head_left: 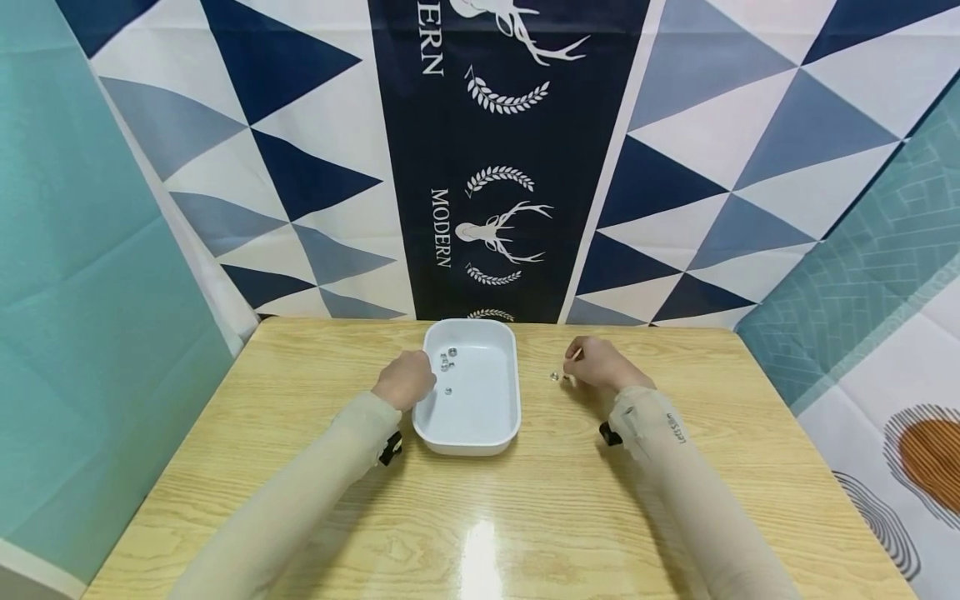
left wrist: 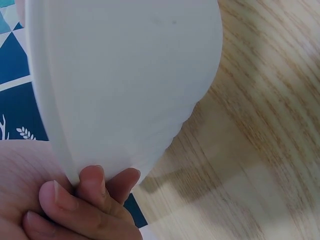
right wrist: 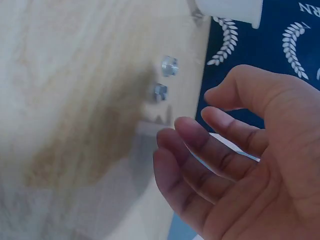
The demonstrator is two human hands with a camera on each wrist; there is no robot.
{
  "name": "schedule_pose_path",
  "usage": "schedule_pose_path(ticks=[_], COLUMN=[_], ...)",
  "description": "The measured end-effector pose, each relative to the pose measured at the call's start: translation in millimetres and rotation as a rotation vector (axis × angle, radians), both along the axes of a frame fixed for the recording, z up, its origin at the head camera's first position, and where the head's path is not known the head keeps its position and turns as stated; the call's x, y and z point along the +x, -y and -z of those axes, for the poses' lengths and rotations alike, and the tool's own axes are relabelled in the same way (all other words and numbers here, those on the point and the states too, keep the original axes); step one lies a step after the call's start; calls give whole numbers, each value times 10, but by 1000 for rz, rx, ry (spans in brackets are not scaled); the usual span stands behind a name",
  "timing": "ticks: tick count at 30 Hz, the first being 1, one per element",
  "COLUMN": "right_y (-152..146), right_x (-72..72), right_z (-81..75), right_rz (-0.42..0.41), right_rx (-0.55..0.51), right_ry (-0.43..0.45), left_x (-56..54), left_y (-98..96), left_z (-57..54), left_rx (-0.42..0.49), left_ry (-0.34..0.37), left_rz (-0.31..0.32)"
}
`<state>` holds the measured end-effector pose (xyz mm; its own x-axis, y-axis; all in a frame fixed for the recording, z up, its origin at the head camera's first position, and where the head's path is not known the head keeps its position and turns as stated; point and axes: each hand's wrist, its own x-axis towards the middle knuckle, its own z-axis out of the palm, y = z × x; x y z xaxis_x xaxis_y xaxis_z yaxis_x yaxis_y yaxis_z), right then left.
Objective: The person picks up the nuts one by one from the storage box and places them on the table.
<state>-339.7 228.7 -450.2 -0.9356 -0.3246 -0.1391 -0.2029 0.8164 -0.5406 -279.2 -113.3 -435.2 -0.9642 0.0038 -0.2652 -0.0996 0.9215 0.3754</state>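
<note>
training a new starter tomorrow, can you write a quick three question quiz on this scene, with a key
1. How many small, silvery metal pieces lie on the light wood table just beside the right hand?
A) two
B) six
C) nine

2. Which hand grips the white, smooth, rounded rectangular tray?

3. True or false: there are no metal pieces inside the tray.

Key
1. A, two.
2. The left hand, at the tray's left side.
3. False; several lie in it, mostly toward its far left part.
</note>
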Motion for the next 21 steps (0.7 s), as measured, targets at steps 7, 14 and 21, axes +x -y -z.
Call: schedule_pose_path(ticks=[7, 14, 21], right_y=[-31, 30, 105], right_x=[-18, 12, 0], right_z=[-150, -362, -501], right_rz=[9, 32, 47], right_rx=[-76, -67, -72], right_ry=[-83, -124, -130], left_x=[-10, -21, -10], left_y=[-1, 7, 2], left_z=[12, 24, 14], left_rx=[8, 8, -2], left_ry=[7, 7, 12], left_rz=[-3, -1, -6])
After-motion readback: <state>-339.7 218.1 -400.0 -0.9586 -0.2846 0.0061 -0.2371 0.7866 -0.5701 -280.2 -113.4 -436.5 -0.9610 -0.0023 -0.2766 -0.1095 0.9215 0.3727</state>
